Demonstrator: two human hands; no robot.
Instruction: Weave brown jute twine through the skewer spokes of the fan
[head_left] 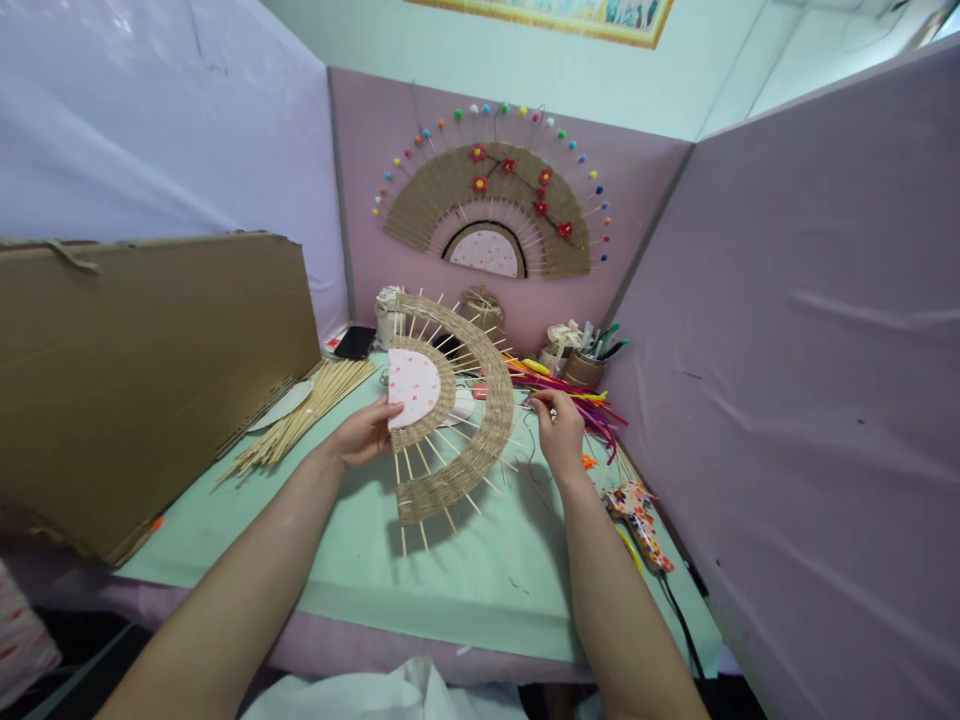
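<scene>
My left hand (367,432) grips a half-round woven fan (499,400) by the straight edge of its white centre with pink dots. The fan is tilted upright above the table, its thin wooden sticks fanning out through an inner and an outer band of brown twine weaving. My right hand (559,430) is closed in a pinch just off the fan's outer right edge, by a stick's tip. What lies between those fingertips is too small to make out. Thin loose twine (534,470) hangs or lies just left of that hand.
Wooden sticks (315,410) lie in a bundle at left, by a cardboard sheet (150,380). Coloured pipe cleaners (592,400), a pot of pens (589,365) and a patterned glue gun (639,520) are on the right. A finished fan (502,200) hangs on the back panel.
</scene>
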